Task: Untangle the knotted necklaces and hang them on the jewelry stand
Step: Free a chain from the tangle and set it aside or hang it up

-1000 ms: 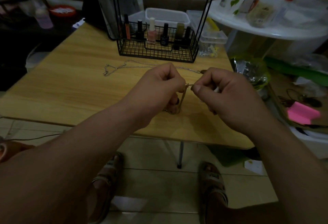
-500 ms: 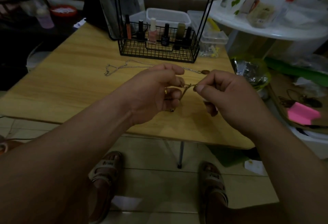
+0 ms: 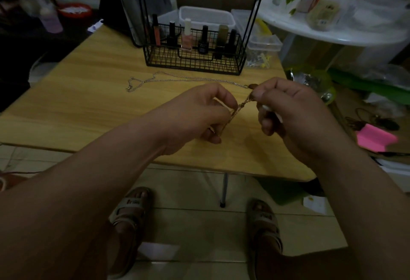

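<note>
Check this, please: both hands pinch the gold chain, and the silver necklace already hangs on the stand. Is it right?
Not quite. The head view shows the silver necklace lying on the table, in front of the wire basket, not hanging. The left hand and the right hand do pinch the gold chain.

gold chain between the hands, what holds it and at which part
Both hands: the left hand pinches the gold chain at its lower part, the right hand at its upper part, the twisted stretch spanning between.
</note>
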A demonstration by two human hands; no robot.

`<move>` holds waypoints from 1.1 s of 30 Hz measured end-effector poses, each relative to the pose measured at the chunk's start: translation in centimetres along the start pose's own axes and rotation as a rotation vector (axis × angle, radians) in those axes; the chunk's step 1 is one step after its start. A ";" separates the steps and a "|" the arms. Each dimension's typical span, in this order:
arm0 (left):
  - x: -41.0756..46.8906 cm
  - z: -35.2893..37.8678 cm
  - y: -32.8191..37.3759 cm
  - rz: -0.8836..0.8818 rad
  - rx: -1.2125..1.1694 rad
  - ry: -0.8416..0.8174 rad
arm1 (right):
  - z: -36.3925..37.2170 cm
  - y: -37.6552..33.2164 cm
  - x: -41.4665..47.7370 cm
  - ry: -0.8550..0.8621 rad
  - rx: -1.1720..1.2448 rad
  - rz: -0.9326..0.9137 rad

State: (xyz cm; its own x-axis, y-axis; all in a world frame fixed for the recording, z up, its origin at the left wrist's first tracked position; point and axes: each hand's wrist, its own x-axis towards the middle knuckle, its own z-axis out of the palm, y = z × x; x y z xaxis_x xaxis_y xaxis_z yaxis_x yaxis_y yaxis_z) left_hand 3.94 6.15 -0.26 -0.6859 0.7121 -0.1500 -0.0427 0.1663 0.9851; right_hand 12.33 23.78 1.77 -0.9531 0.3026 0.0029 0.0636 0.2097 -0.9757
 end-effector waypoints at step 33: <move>0.0 0.2 0.5 0.157 -0.452 0.125 | 1.1 0.6 0.9 -0.143 0.696 0.301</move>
State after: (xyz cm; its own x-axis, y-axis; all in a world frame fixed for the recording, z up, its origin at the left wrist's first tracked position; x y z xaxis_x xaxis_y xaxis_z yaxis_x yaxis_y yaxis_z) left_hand 4.05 6.34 0.26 -0.7903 0.6126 -0.0127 -0.2232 -0.2685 0.9371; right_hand 11.21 23.17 0.93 -0.9563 0.1205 -0.2664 0.1705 -0.5103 -0.8429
